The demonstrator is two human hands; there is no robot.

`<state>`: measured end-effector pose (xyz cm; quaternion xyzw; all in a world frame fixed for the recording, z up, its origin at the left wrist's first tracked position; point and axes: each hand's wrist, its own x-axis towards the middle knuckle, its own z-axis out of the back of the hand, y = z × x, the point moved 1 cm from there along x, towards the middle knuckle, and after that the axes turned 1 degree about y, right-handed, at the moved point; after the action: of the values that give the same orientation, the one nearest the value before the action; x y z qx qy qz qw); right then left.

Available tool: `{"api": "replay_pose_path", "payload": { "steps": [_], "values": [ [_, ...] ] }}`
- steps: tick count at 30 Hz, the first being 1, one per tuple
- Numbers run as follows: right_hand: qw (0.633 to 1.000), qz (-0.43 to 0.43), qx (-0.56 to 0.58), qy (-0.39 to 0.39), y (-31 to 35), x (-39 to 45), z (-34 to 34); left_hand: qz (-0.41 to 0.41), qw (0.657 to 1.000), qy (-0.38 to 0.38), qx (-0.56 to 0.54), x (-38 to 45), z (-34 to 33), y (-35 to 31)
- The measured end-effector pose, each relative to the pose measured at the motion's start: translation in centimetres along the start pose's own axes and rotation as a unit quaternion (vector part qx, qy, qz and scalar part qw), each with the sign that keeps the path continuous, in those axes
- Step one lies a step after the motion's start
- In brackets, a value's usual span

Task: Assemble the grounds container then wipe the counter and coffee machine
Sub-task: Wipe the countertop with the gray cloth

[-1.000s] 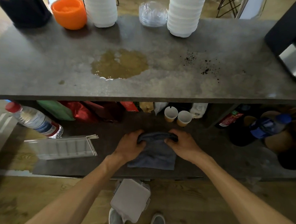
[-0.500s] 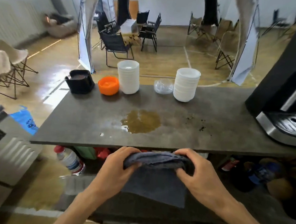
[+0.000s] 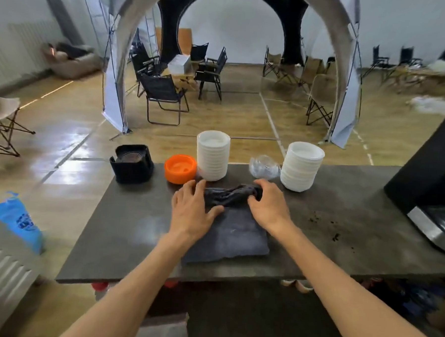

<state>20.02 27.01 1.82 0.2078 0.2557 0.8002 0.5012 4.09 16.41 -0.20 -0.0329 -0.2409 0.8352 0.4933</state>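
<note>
While both hands sit over the middle of the counter point(image 3: 125, 230), I see a dark grey cloth point(image 3: 236, 233) spread flat on the grey top, with its far edge bunched into a ridge. My left hand point(image 3: 192, 213) lies on the cloth's left side, fingers fairly straight and spread, thumb pressed onto the fabric, the fingertips reaching past the bunched edge toward the orange bowl point(image 3: 180, 168). My right hand point(image 3: 268, 204) has its fingers curled round the right end of the bunched ridge, gripping it. The cloth covers the counter between my forearms and reaches close to the near edge.

At the far left corner of the counter stands the black grounds container point(image 3: 132, 165), upright, with a round mesh-like insert visible in its top; it is well apart from both hands. Just right of it is the orange bowl, and touching or nearly touching that, a tall stack of white cups point(image 3: 213, 155). A crumpled clear plastic piece point(image 3: 264, 166) lies between that stack and a second white stack point(image 3: 301, 166). Dark coffee grounds point(image 3: 327, 222) are scattered on the counter right of my right hand. The coffee machine point(image 3: 437, 184), black with a shiny metal base, fills the right edge
</note>
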Motion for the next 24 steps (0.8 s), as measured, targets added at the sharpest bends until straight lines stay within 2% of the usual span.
{"api": "replay_pose_path", "payload": {
  "steps": [2, 4, 6, 9, 11, 12, 15, 24],
  "values": [
    [0.994, 0.013, -0.096, -0.053, -0.2, -0.9, -1.2, -0.065, 0.996, -0.066, -0.008, -0.4, -0.8, -0.4],
    [0.984, 0.100, -0.100, -0.105, 0.3, -2.2, -2.1, -0.178, 0.976, -0.120, -0.020, -0.7, -1.2, -0.8],
    [0.983, 0.156, -0.062, -0.076, 0.9, -2.2, -3.1, -0.244, 0.964, -0.108, -0.011, 0.1, -2.0, -0.6],
    [0.990, 0.127, -0.039, 0.045, 1.4, -0.7, -4.7, -0.206, 0.977, -0.001, 0.062, 1.6, -3.5, -0.2],
    [0.982, 0.134, -0.103, 0.084, 0.8, -0.3, -6.0, -0.176, 0.974, 0.077, 0.120, 1.5, -4.5, 0.3],
    [0.977, 0.137, -0.135, 0.087, 0.3, -0.2, -6.4, -0.170, 0.973, 0.090, 0.129, 1.5, -4.9, 0.5],
    [0.970, 0.139, -0.179, 0.085, -0.4, -0.4, -6.5, -0.160, 0.973, 0.105, 0.126, 1.3, -5.3, 0.4],
    [0.966, 0.160, -0.167, 0.116, -1.9, -4.1, -4.4, -0.136, 0.977, 0.121, 0.115, -3.1, -4.9, -1.7]
  ]
}}
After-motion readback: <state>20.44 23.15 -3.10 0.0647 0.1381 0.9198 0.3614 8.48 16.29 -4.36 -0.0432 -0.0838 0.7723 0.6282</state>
